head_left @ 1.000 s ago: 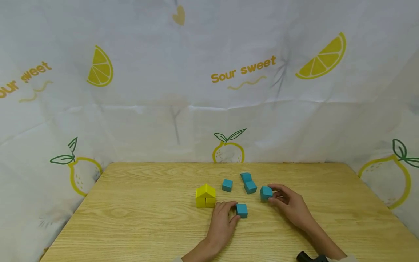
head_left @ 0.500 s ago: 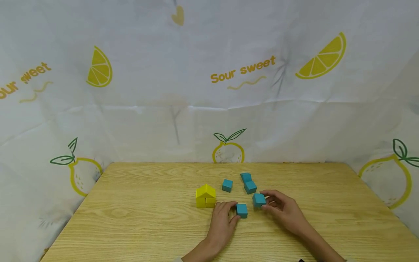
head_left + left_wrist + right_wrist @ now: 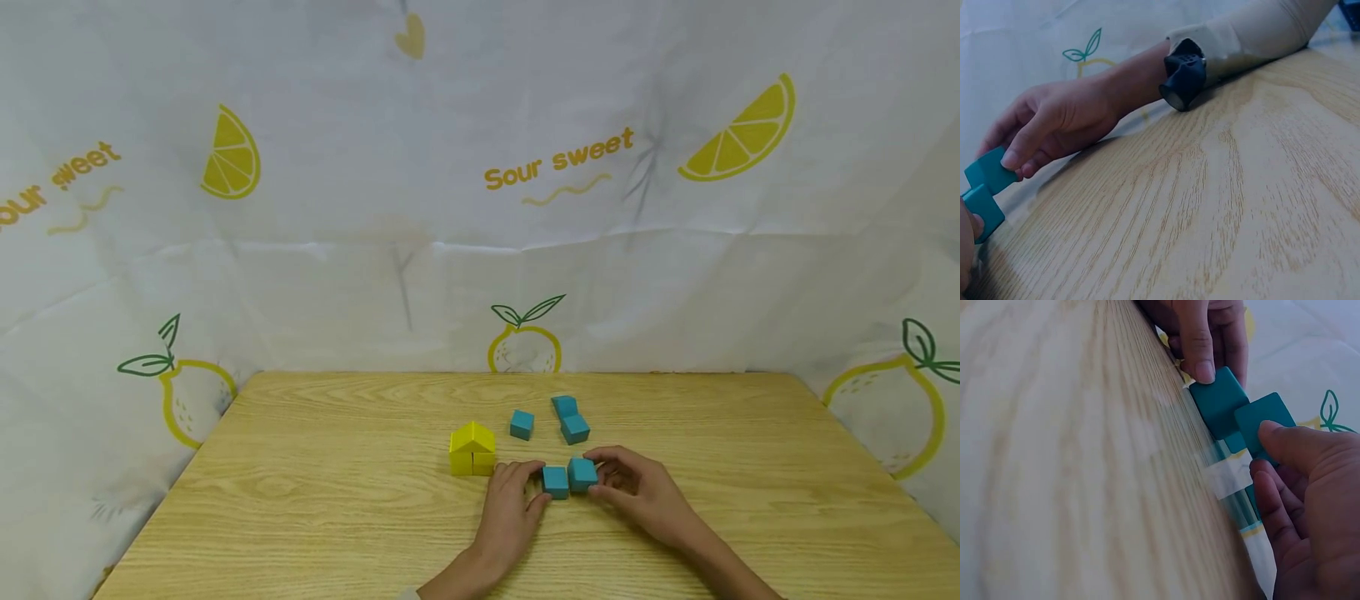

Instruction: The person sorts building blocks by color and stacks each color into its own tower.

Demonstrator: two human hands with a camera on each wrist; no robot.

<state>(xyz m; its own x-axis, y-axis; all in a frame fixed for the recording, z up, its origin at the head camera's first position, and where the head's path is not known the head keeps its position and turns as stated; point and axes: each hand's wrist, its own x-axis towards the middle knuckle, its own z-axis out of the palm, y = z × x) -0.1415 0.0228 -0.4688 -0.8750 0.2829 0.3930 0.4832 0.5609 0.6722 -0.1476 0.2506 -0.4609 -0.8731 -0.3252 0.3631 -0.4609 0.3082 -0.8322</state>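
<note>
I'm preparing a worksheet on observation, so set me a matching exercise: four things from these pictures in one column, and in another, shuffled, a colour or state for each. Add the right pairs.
Column one
1. left hand
2. right hand
3. peaked stack
4. lone block beyond the hands

Column two
A. yellow
B. holds the higher blue block
C. blue, held by neither hand
D. holds the lower blue block

Right pairs: 1-D, 2-B, 3-A, 4-C

The right fingers have brought a blue block beside another block.
</note>
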